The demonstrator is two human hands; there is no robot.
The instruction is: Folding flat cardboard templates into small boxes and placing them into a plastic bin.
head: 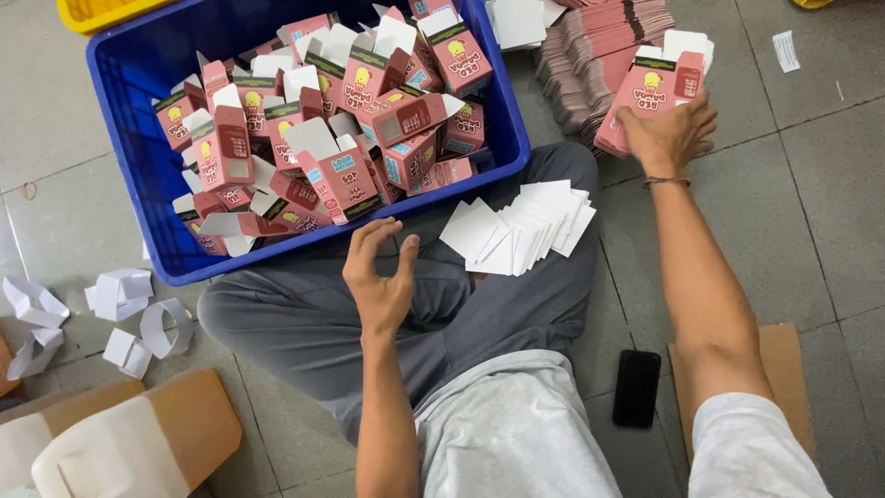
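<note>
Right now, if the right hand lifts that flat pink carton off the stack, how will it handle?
Probably light and a bit floppy: the flat pink carton under the right hand looks like thin folded card. It may slide easily, since it lies on a fanned stack of flat cartons with smooth printed faces. Likely creases if pinched hard.

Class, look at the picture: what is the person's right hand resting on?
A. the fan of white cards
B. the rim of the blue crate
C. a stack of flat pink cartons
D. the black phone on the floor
C: the right hand lies on the stack of flat pink cartons, apart from the phone, crate and white cards.
</note>
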